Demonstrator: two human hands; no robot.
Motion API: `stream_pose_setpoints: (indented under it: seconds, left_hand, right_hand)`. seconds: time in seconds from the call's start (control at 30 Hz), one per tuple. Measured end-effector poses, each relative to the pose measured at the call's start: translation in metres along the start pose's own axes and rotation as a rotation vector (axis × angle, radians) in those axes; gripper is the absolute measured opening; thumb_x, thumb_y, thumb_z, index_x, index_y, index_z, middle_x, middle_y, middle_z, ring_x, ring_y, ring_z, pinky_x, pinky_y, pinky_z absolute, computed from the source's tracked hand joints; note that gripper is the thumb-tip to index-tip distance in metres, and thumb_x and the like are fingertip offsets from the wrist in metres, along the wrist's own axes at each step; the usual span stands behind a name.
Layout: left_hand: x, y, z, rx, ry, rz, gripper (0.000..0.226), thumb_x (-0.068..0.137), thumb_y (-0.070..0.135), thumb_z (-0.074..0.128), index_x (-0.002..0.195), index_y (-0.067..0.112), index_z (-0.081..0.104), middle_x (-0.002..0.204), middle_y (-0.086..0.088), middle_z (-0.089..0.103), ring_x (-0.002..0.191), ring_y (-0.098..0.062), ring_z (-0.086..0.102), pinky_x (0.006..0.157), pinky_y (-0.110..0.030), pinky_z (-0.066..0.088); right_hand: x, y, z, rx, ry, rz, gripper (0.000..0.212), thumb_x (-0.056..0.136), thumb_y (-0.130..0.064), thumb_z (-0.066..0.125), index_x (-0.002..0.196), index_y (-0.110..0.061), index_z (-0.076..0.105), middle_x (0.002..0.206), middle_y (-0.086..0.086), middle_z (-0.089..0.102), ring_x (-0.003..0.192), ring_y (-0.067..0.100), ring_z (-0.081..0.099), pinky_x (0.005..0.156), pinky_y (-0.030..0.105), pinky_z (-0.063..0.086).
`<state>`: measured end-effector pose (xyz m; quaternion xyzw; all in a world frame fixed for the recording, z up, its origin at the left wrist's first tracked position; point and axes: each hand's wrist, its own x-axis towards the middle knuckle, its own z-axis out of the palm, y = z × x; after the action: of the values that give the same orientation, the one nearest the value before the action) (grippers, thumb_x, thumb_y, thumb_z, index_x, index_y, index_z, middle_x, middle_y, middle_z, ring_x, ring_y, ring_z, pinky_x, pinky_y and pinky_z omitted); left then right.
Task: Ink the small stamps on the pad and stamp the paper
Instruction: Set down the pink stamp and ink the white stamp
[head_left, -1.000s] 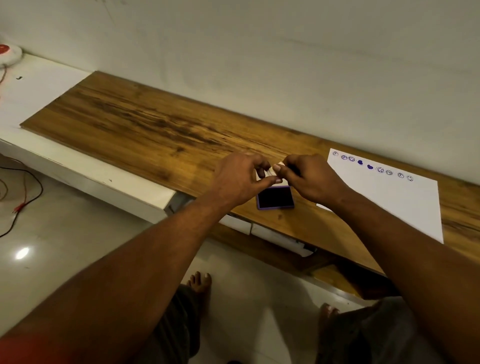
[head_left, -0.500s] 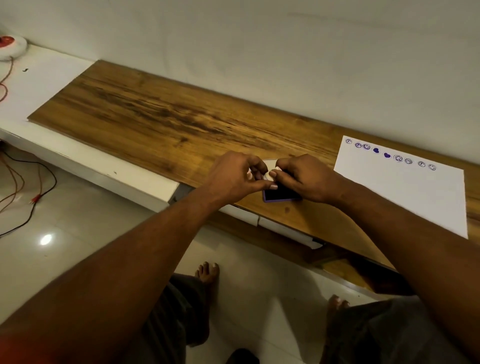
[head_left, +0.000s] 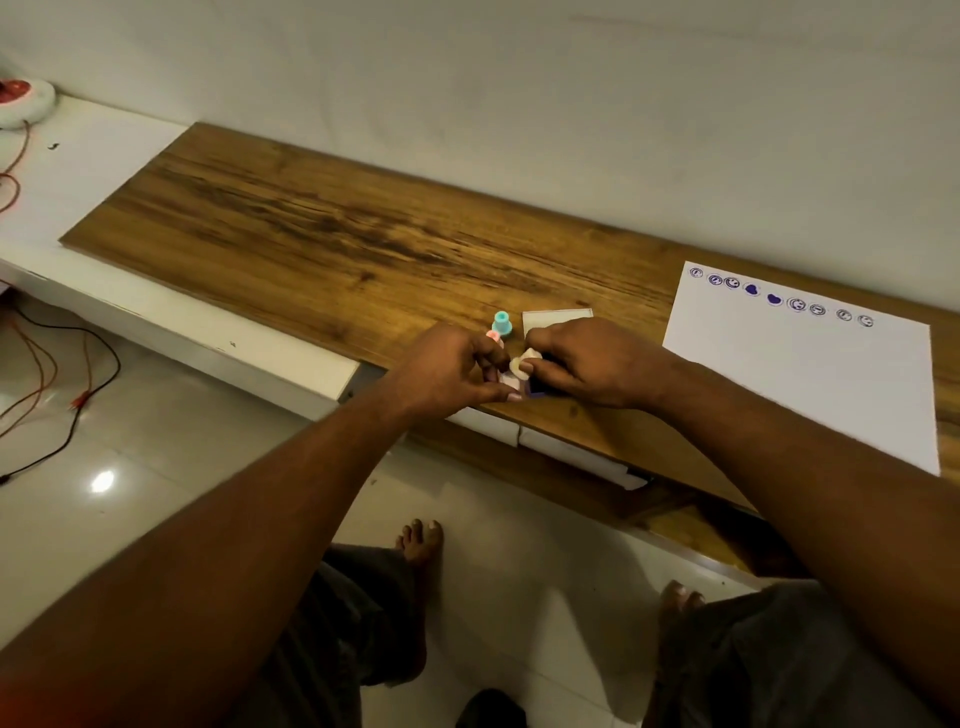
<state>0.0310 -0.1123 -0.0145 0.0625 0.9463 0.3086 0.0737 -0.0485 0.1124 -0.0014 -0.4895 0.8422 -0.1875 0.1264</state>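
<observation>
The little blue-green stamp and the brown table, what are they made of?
The blue-green stamp looks like plastic: it is smooth, one bright even colour, with a moulded round shape. The brown table looks like wood or a wood-look laminate, with streaky dark grain lines and a dull sheen. I cannot tell which.

Plain pale wall (head_left: 519, 78), wooden desktop (head_left: 311, 234), glossy, perhaps tiled floor (head_left: 156, 493)

Wood-grain bench (head_left: 311, 234) along the wall, resting on a white ledge (head_left: 93, 171) at the left. On the right, flat paper (head_left: 800, 384), a row of purple stamp marks (head_left: 774, 299) by its far edge. Mid-bench: teal stamp (head_left: 502, 325) upright, pink stamp (head_left: 493, 336) touching it, white rectangle (head_left: 556, 319) just right, ink pad (head_left: 536, 391) by the near edge.
</observation>
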Motion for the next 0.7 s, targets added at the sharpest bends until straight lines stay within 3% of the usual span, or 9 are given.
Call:
stream_pose_setpoints:
  seconds: [0.1, 0.2, 0.33, 0.53, 0.7]
  left_hand:
    - [-0.001, -0.012, 0.005, 0.031, 0.033, -0.072, 0.037, 0.077, 0.05, 0.088, 0.108, 0.033, 0.078, 0.08, 0.018, 0.07, 0.075, 0.003, 0.064, 0.065, -0.022, 0.047]
    - [0.0, -0.021, 0.015, 0.127, 0.078, -0.132, 0.038, 0.076, 0.057, 0.086, 0.107, 0.035, 0.078, 0.07, 0.02, 0.066, 0.067, 0.006, 0.059, 0.056, -0.015, 0.035]
    - [0.004, -0.026, 0.024, 0.173, 0.164, -0.168, 0.043, 0.075, 0.063, 0.083, 0.111, 0.039, 0.077, 0.064, 0.026, 0.058, 0.064, 0.009, 0.054, 0.054, -0.017, 0.032]
    - [0.006, -0.024, 0.027, 0.244, 0.173, -0.155, 0.053, 0.078, 0.068, 0.077, 0.123, 0.04, 0.072, 0.061, 0.026, 0.056, 0.063, 0.009, 0.05, 0.056, -0.022, 0.035]
    - [0.004, -0.01, 0.027, 0.329, 0.231, -0.05, 0.052, 0.082, 0.071, 0.072, 0.121, 0.038, 0.072, 0.07, 0.021, 0.065, 0.067, 0.003, 0.056, 0.058, -0.021, 0.038]
  right_hand:
    - [0.0, 0.008, -0.01, -0.117, 0.032, 0.03, 0.026, 0.105, -0.053, 0.04, 0.094, -0.032, 0.05, 0.08, -0.005, 0.06, 0.069, 0.008, 0.052, 0.057, 0.027, 0.035]
    - [-0.001, 0.018, -0.01, -0.258, 0.073, 0.127, 0.038, 0.105, -0.056, 0.038, 0.106, -0.026, 0.06, 0.091, 0.001, 0.069, 0.075, 0.014, 0.056, 0.056, 0.029, 0.036]
    - [0.0, 0.019, -0.006, -0.37, 0.103, 0.239, 0.046, 0.105, -0.057, 0.038, 0.122, -0.022, 0.063, 0.109, 0.006, 0.074, 0.089, 0.021, 0.066, 0.062, 0.029, 0.045]
    - [-0.005, 0.019, -0.008, -0.377, 0.069, 0.272, 0.049, 0.104, -0.058, 0.039, 0.126, -0.02, 0.062, 0.115, 0.007, 0.073, 0.095, 0.023, 0.068, 0.068, 0.031, 0.054]
    - [-0.01, 0.024, -0.008, -0.346, 0.069, 0.301, 0.051, 0.104, -0.059, 0.039, 0.128, -0.021, 0.063, 0.114, 0.006, 0.073, 0.091, 0.021, 0.065, 0.057, 0.025, 0.04]
